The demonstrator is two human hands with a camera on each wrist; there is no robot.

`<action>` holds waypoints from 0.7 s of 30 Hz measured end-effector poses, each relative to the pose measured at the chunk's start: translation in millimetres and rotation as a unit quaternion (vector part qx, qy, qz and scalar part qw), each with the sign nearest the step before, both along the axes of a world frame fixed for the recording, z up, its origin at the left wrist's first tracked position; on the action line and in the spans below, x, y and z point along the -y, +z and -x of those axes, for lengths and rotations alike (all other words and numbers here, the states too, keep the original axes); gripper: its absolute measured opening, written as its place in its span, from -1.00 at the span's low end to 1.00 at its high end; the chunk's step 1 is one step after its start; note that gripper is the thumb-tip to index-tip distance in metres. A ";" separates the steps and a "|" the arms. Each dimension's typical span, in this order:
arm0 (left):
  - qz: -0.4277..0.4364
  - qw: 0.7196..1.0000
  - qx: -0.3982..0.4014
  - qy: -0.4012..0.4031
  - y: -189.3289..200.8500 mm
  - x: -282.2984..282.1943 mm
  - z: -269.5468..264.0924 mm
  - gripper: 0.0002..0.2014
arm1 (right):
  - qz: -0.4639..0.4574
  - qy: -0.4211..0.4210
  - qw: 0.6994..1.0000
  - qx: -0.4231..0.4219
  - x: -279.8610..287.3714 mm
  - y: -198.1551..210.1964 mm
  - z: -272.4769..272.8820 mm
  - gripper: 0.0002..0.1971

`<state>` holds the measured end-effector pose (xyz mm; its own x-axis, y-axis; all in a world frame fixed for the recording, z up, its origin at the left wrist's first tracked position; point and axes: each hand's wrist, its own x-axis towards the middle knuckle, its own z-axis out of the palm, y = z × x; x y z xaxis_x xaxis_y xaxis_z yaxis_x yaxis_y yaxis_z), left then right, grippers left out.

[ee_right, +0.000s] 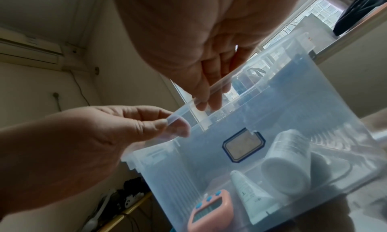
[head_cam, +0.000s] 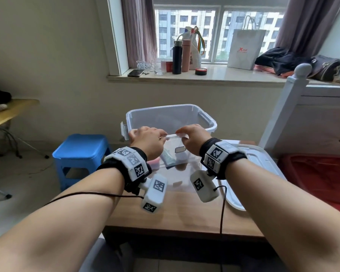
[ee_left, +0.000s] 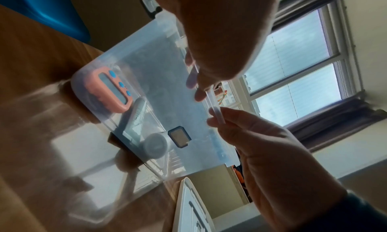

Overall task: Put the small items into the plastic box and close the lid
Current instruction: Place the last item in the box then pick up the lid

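Clear plastic tube (head_cam: 174,136) is held level above the open plastic box (head_cam: 209,122) on the wooden surface (head_cam: 177,214): left hand (head_cam: 147,141) fingers pinch one end, right hand (head_cam: 194,139) fingers the other. Lid (head_cam: 263,160) lies right. No legible writing on these.

We see a pink plastic timer (ee_right: 210,209) with blue buttons in the translucent bluish plastic box (head_cam: 208,122), a white tube (ee_right: 251,200), a blue plastic stool (head_cam: 81,152), and black-and-white checkered wrist tags (head_cam: 139,170).
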<state>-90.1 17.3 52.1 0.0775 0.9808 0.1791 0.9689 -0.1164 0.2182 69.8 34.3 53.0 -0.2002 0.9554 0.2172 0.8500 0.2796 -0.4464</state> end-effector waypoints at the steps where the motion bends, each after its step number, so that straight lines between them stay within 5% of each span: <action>1: 0.010 1.000 0.006 0.008 -0.3 0.4 -3.4 -0.64 | 0.002 0.007 1.000 -0.007 2.0 -0.2 -0.7 -0.63; 3: 0.008 0.999 0.023 0.022 -1.8 2.4 -13.3 -0.64 | 0.003 0.022 0.998 -0.053 8.0 1.5 -3.5 -0.62; 6: -0.109 0.988 0.109 0.022 -5.7 5.7 -35.1 -0.69 | -0.061 0.008 0.990 -0.128 16.9 5.6 -18.4 -0.55; 8: -0.208 0.965 0.158 -0.025 -8.5 9.8 -53.8 -0.69 | -0.110 -0.055 0.980 -0.155 18.6 5.9 -37.8 -0.51; 11: -0.248 0.942 0.197 -0.110 -16.0 14.0 -95.8 -0.71 | -0.085 -0.189 0.967 -0.146 22.6 -1.0 -86.7 -0.54; 15: -0.089 0.964 0.197 -0.156 -37.0 14.1 -146.4 -0.67 | 0.058 -0.329 0.941 -0.060 38.5 -23.4 -159.9 -0.53; 21: 0.124 0.972 0.159 -0.122 -69.1 17.3 -185.3 -0.57 | 0.196 -0.399 0.896 -0.013 64.2 -54.2 -220.7 -0.50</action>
